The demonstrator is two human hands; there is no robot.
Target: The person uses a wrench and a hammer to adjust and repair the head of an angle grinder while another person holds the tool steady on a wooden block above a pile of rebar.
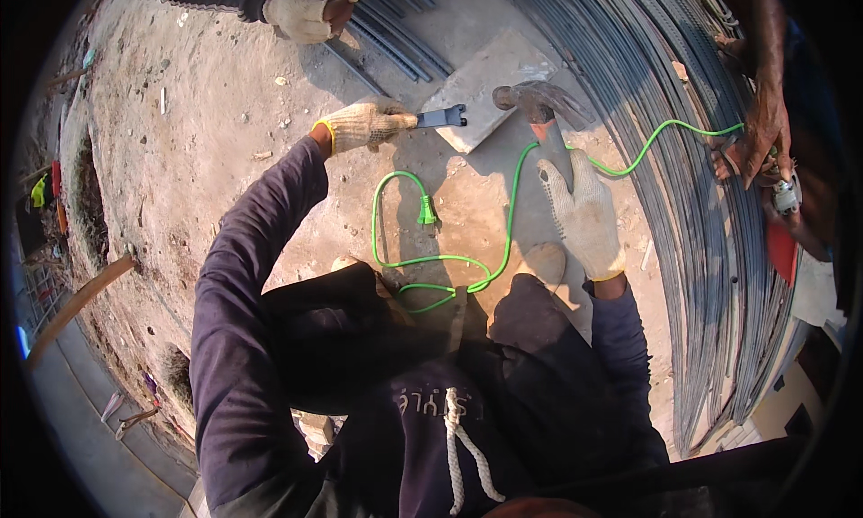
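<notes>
Left grip (370, 125), in a pale knitted glove with a yellow cuff, is closed on one end of a flat blue-grey piece (439, 118); its notched far end points right, in view over the near-left edge of a pale slab (499, 75). Contact with the slab: cannot tell. Right grip (584, 217), likewise gloved, is wrapped around the handle of a hammer (541, 102), head uppermost and overlapping the slab's right side in view. Slab lies flat on the ground (225, 113), which is dusty, pale brown, sunlit and strewn with small chips. Between the forearms a green cord (511, 212) lies in loose loops, its plug (426, 210) near the middle; the cord passes behind the hammer handle and runs right across a long bundle of dark bars (665, 158), bowed by the lens. Shorter ribbed bars (395, 41) lie beyond the slab. A second person's gloved hand (301, 13) enters at upper left, near these bars; another person's bare hand (764, 127) is at right, by the cord's far end. At far left, a wooden plank (81, 311) slants above a grey strip of flooring (90, 392).
</notes>
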